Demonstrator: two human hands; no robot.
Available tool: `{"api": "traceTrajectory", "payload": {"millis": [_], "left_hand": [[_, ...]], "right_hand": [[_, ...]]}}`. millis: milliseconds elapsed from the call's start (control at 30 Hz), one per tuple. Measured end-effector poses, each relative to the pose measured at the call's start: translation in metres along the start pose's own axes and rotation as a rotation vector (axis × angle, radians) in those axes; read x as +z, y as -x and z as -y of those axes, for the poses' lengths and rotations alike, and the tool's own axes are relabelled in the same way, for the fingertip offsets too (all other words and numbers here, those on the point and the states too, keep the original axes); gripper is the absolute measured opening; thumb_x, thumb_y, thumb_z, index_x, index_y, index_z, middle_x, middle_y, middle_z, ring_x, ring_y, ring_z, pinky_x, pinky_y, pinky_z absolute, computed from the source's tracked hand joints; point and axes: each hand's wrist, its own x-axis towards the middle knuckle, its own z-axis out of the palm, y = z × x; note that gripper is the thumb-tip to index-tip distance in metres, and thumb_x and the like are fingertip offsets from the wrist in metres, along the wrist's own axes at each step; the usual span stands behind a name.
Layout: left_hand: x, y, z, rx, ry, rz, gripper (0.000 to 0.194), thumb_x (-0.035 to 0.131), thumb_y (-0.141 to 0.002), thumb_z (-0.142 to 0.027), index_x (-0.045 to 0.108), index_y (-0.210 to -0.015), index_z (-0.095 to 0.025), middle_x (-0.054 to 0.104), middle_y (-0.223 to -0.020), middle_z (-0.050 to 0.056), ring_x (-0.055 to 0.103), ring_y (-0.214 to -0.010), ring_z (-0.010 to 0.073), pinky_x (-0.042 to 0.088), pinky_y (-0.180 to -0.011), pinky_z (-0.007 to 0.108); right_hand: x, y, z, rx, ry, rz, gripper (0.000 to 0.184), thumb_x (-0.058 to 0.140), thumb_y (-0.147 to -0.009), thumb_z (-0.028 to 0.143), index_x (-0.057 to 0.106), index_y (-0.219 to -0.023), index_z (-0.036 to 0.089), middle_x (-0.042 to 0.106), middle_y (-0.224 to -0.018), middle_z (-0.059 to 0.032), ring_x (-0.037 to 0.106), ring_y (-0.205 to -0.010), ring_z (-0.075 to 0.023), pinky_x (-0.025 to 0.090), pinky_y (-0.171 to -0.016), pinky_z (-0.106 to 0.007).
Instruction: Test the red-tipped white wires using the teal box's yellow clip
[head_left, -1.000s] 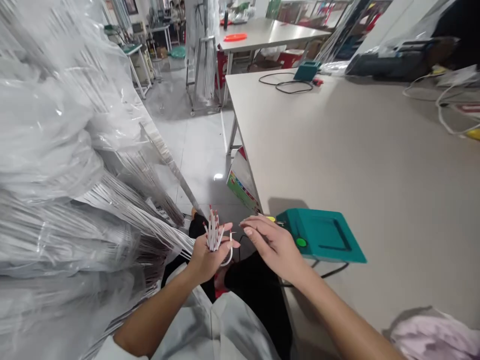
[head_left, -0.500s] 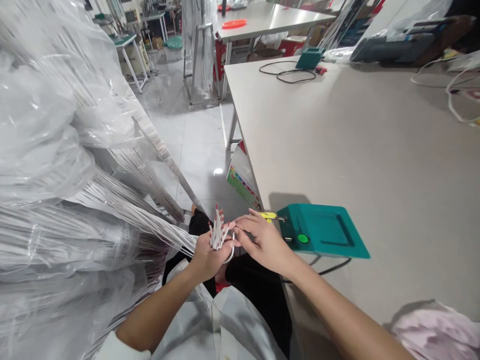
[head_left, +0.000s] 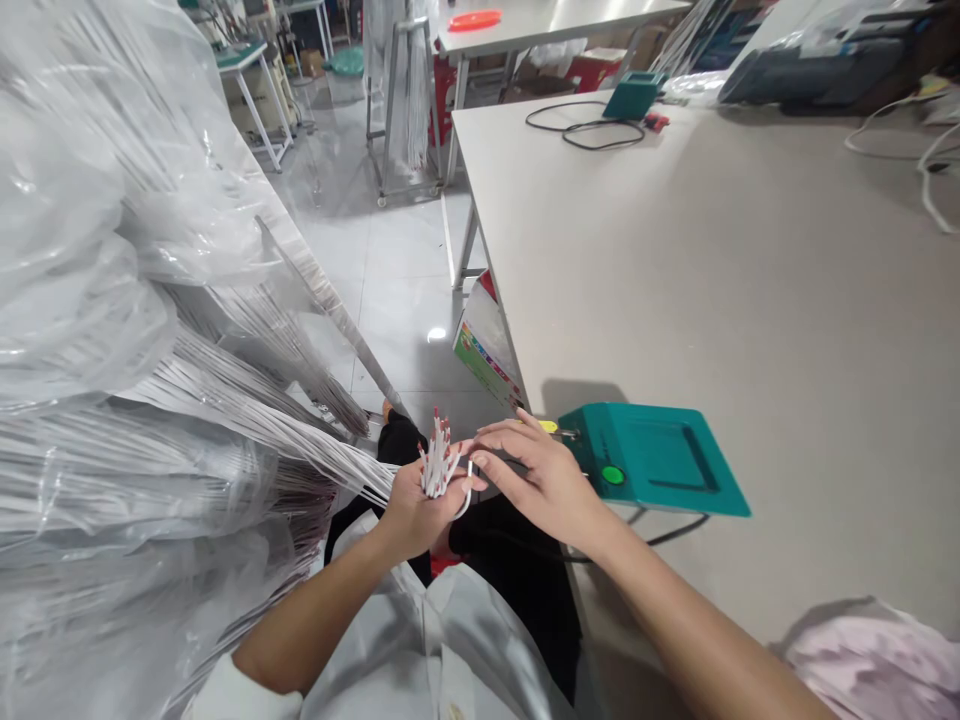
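My left hand (head_left: 420, 508) is closed around a bundle of white wires (head_left: 439, 470) with reddish tips pointing up. The wires run off leftward into the large mass beside me. One wire (head_left: 466, 500) curves out from the bundle on the right side, near my left thumb. My right hand (head_left: 536, 470) is beside that wire, its fingers stretched out and its thumb apart from them. Whether a fingertip touches the wire I cannot tell. Just past my right hand sits a green device (head_left: 652, 455) with a round green button, and a yellow piece (head_left: 549, 427) at its left side is partly hidden.
Plastic-wrapped wire bundles (head_left: 82, 300) fill the left side. To the right stretches a grey table (head_left: 697, 280), with another green device (head_left: 634, 95) and its black cord at the far end. A pink cloth (head_left: 874, 665) lies near the front. A printed box (head_left: 487, 345) stands by the table edge.
My right thumb and fingers have spread a little farther apart beside the curved wire. My left hand keeps its hold on the bundle. The view has shifted slightly.
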Motion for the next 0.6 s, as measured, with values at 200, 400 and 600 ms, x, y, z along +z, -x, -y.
{"api": "traceTrajectory", "payload": {"millis": [200, 400, 600], "left_hand": [[0.003, 0.001, -0.006, 0.0, 0.039, -0.036, 0.037, 0.063, -0.069, -0.013, 0.064, -0.106, -0.013, 0.072, -0.095, 0.008, 0.065, -0.093, 0.0217, 0.048, -0.088, 0.034], [0.004, 0.002, -0.007, 0.003, 0.004, -0.052, 0.038, 0.062, -0.069, -0.012, 0.063, -0.108, -0.013, 0.069, -0.103, 0.009, 0.064, -0.096, 0.022, 0.049, -0.086, 0.033], [0.001, 0.001, 0.003, -0.011, 0.014, -0.016, 0.039, 0.059, -0.073, -0.017, 0.06, -0.112, -0.012, 0.073, -0.083, 0.007, 0.066, -0.089, 0.0204, 0.047, -0.09, 0.034]], "right_hand": [[0.006, 0.0, 0.004, -0.048, 0.06, -0.008, 0.012, 0.047, -0.082, 0.02, 0.058, -0.078, 0.022, 0.067, -0.085, -0.0024, 0.064, -0.08, -0.0166, 0.027, -0.102, -0.052], [0.016, 0.002, 0.007, -0.028, 0.162, -0.152, 0.011, 0.047, -0.08, 0.018, 0.053, -0.072, 0.021, 0.065, -0.078, -0.0022, 0.062, -0.074, -0.0171, 0.025, -0.103, -0.053], [0.014, 0.006, -0.001, -0.062, -0.062, -0.223, 0.006, 0.05, -0.083, 0.018, 0.056, -0.084, 0.021, 0.063, -0.083, -0.005, 0.06, -0.08, -0.017, 0.049, -0.077, -0.034]]}}
